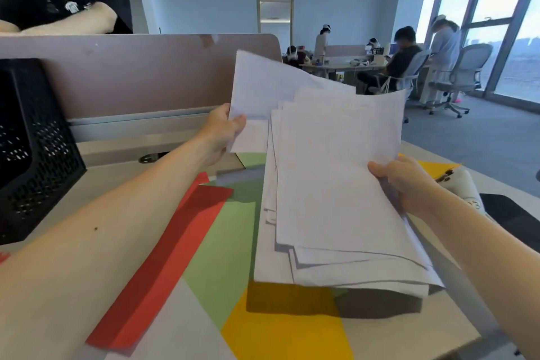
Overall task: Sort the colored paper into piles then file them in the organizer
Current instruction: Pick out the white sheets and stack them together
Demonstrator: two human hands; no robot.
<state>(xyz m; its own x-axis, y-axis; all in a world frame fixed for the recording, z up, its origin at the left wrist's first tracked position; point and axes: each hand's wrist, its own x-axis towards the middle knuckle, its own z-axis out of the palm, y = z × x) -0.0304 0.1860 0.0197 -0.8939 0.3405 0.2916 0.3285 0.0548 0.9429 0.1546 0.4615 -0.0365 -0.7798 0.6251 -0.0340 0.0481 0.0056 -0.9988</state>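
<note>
The left hand [225,128] pinches one sheet [263,88], up-left of the stack [336,184] the right hand [400,181] grips, nearer the organizer [32,149].

Paper stack [336,184] up over the desk [432,327]; at the stack's upper left the left hand [222,131] pinches a single sheet [263,90], right hand [403,181] grips its right edge, loose sheets [222,242] under and left of it, organizer [32,149] far left, divider [140,76] behind, phone [508,216] right
</note>
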